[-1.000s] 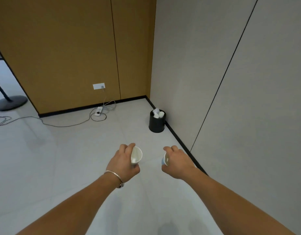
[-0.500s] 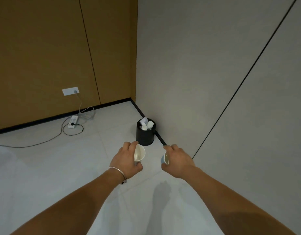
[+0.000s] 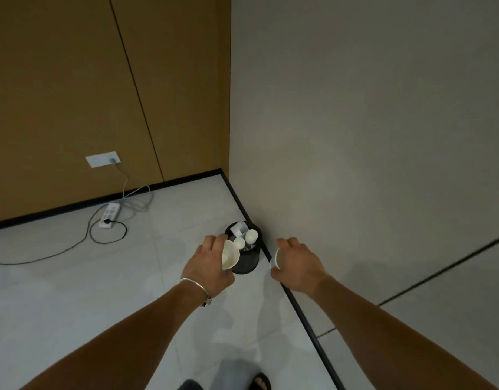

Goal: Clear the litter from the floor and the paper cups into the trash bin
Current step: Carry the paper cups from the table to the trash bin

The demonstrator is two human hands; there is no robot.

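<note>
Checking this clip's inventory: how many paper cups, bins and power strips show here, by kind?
Held cups: 2, left-hand cup, right-hand cup
Binned cups in sight: 2
Trash bin: 1
Power strip: 1
Total: 6

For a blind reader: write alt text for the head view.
The left hand holds one cup, the right hand a second cup, close to a black bin at the wall that already contains cups. A power strip lies on the floor at left.
</note>
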